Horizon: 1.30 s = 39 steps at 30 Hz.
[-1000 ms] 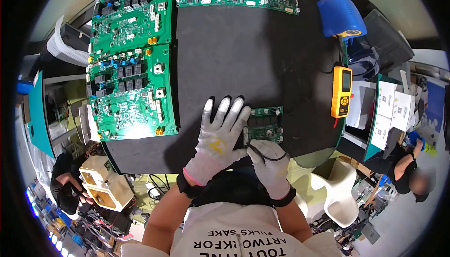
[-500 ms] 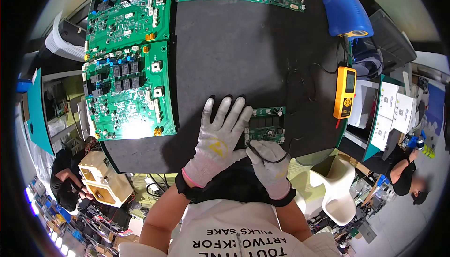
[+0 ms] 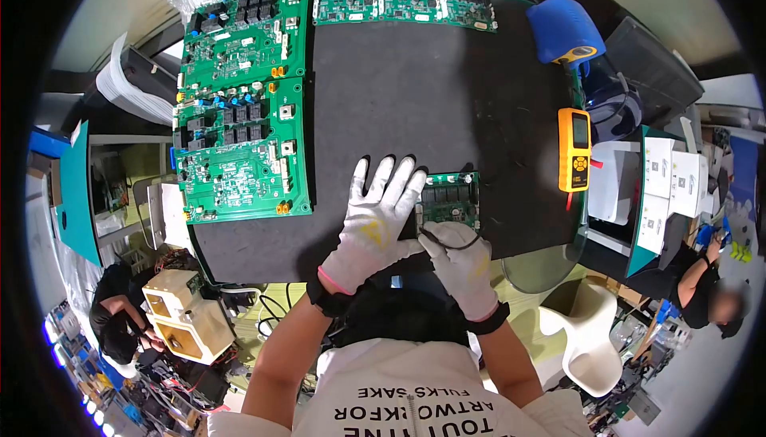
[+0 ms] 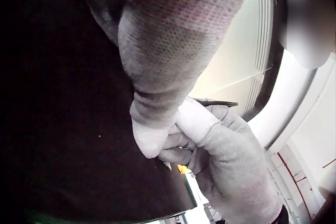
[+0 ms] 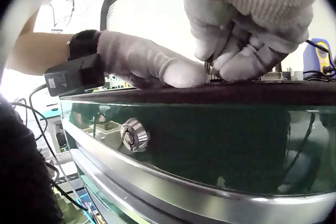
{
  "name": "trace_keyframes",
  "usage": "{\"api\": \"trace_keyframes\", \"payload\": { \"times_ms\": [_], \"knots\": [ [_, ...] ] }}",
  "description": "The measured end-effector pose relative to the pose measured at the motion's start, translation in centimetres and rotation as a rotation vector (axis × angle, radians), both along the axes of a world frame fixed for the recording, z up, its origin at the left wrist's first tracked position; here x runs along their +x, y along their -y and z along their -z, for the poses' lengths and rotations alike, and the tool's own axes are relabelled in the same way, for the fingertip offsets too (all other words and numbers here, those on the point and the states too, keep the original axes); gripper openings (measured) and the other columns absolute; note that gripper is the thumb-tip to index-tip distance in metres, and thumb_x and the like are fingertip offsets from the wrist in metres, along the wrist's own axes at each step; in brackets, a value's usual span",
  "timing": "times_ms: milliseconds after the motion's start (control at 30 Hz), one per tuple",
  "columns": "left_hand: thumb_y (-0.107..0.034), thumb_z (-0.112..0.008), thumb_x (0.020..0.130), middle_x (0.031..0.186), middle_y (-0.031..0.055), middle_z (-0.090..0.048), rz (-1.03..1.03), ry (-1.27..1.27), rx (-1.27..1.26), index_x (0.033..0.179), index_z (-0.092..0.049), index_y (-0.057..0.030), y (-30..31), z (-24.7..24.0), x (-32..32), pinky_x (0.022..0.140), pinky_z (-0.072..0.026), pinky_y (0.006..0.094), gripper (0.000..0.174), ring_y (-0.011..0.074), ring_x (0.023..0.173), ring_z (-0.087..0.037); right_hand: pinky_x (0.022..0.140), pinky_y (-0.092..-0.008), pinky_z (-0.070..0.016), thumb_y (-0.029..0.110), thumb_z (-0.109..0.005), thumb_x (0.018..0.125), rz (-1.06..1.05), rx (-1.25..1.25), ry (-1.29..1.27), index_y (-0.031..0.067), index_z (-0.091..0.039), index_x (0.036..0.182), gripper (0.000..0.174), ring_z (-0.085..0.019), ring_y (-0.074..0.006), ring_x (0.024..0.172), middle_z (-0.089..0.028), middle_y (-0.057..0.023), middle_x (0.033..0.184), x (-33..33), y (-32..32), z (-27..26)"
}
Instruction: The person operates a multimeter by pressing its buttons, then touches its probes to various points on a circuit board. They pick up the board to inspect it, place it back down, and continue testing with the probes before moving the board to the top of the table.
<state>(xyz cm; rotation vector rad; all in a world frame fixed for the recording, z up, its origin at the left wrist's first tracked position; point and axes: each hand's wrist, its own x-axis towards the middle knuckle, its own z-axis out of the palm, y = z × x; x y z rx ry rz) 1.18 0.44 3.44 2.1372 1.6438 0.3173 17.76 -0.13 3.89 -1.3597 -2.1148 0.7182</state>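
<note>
My gloved left hand (image 3: 379,222) lies palm down on the dark mat, its fingers straight and spread. Its thumb reaches toward the fingertips of my gloved right hand (image 3: 461,265). Between finger and thumb, the right hand pinches a thin black cord (image 3: 452,246) that loops over its back. A small metal tip (image 5: 208,69) shows by the right fingertips in the right wrist view; the rest of it is hidden in the grip. Just beyond that hand sits a small green circuit board (image 3: 448,193) with black relays, its near edge covered by the fingers.
Two large green circuit boards (image 3: 239,158) lie at the left. A row of smaller boards (image 3: 405,2) lines the back edge. On the right are a yellow handheld meter (image 3: 574,150) and a blue device (image 3: 566,30). A drawer lock (image 5: 135,134) protrudes below the table edge.
The head view has tilted and shifted, so the boards and table sit lower in it. Both hands keep nearly the same pose beside the small board, with the cord still pinched in the right.
</note>
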Motion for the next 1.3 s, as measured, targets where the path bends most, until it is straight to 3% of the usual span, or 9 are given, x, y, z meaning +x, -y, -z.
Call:
{"api": "trace_keyframes", "payload": {
  "times_ms": [400, 467, 500, 667, 700, 733, 833, 1033, 1300],
  "knots": [
    [-0.051, -0.075, 0.058, 0.142, 0.0149, -0.032, 0.024, -0.012, 0.115, 0.138, -0.032, -0.0109, 0.6, 0.7, 0.0, 0.109, -0.0105, 0.0532, 0.100, 0.0355, 0.131, -0.028, 0.067, -0.0287, -0.0510, 0.007, -0.069, 0.075, 0.024, -0.064, -0.130, 0.0043, -0.066, 0.089, 0.015, -0.065, -0.0188, 0.074, -0.067, -0.0081, 0.083, 0.7, 0.4, 0.7],
    [-0.049, -0.075, 0.057, 0.142, 0.0139, -0.031, 0.023, 0.016, 0.168, 0.138, -0.031, -0.0105, 0.8, 1.0, -0.1, 0.110, -0.0091, 0.0534, 0.100, 0.0351, 0.132, -0.027, 0.058, -0.0332, -0.0483, 0.021, -0.069, 0.075, -0.015, 0.063, -0.060, 0.0137, -0.063, 0.093, 0.020, -0.062, -0.0220, 0.070, -0.063, -0.0033, 0.082, 1.0, 0.4, 1.7],
    [-0.049, -0.075, 0.057, 0.142, 0.0139, -0.031, 0.026, 0.008, 0.175, 0.138, -0.031, -0.0105, 1.0, 0.9, -0.3, 0.110, -0.0091, 0.0534, 0.100, 0.0351, 0.132, -0.027, 0.058, -0.0349, -0.0489, 0.021, -0.069, 0.075, -0.021, 0.063, -0.112, 0.0136, -0.062, 0.095, 0.022, -0.062, -0.0234, 0.068, -0.062, -0.0054, 0.080, 1.0, 0.2, 1.9],
    [-0.039, -0.074, 0.065, 0.133, 0.0144, -0.044, 0.110, 0.375, 0.180, 0.128, -0.048, -0.0112, 1.3, 0.7, -2.3, 0.109, -0.0158, 0.0499, 0.073, 0.0381, 0.128, -0.033, 0.059, -0.0379, -0.0500, 0.022, -0.068, 0.075, -0.049, 0.180, -0.110, 0.0123, -0.061, 0.092, 0.020, -0.061, -0.0254, 0.068, -0.061, -0.0073, 0.077, 1.0, 0.0, 2.0],
    [-0.032, -0.075, 0.066, 0.117, 0.0124, -0.057, 0.063, 0.433, 0.233, 0.114, -0.060, -0.0110, 1.3, -0.5, -1.8, 0.107, -0.0243, 0.0482, 0.054, 0.0340, 0.118, -0.045, 0.063, -0.0365, -0.0506, 0.018, -0.068, 0.075, -0.055, 0.118, 0.006, 0.0106, -0.063, 0.093, 0.021, -0.062, -0.0261, 0.070, -0.062, -0.0080, 0.080, 1.0, 0.0, 1.5],
    [-0.032, -0.075, 0.066, 0.117, 0.0124, -0.057, 0.068, 0.423, 0.238, 0.114, -0.060, -0.0110, 1.5, -0.7, -1.4, 0.107, -0.0243, 0.0482, 0.054, 0.0340, 0.118, -0.045, 0.067, -0.0352, -0.0512, 0.014, -0.069, 0.074, -0.061, 0.054, 0.122, 0.0090, -0.064, 0.094, 0.022, -0.062, -0.0267, 0.073, -0.064, -0.0087, 0.083, 1.0, 0.0, 1.1],
    [-0.022, -0.077, 0.065, 0.091, 0.0060, -0.062, 0.019, 0.417, 0.290, 0.097, -0.067, -0.0098, 2.0, -1.8, 0.2, 0.103, -0.0319, 0.0458, 0.036, 0.0247, 0.097, -0.057, 0.062, -0.0362, -0.0507, 0.015, -0.069, 0.071, -0.101, 0.106, 0.045, 0.0088, -0.063, 0.092, 0.022, -0.061, -0.0275, 0.070, -0.062, -0.0085, 0.079, 1.2, -0.6, 2.0],
    [-0.017, -0.075, 0.066, 0.086, 0.0066, -0.061, -0.122, 0.274, 0.419, 0.089, -0.065, -0.0106, 2.6, -0.6, 2.4, 0.098, -0.0382, 0.0457, 0.026, 0.0257, 0.090, -0.058, 0.061, -0.0370, -0.0499, 0.017, -0.066, 0.073, -0.200, 0.067, -0.018, 0.0078, -0.061, 0.086, 0.016, -0.061, -0.0276, 0.070, -0.060, -0.0082, 0.076, 1.5, -1.6, 2.3],
    [-0.014, -0.075, 0.066, 0.087, 0.0090, -0.060, -0.171, 0.150, 0.540, 0.086, -0.063, -0.0096, 3.3, -0.2, 3.1, 0.095, -0.0414, 0.0445, 0.023, 0.0267, 0.089, -0.058, 0.068, -0.0367, -0.0506, 0.020, -0.063, 0.077, -0.297, 0.080, 0.033, 0.0075, -0.061, 0.089, 0.018, -0.060, -0.0267, 0.080, -0.060, -0.0076, 0.089, 4.1, -2.1, 0.2]
  ]
}}
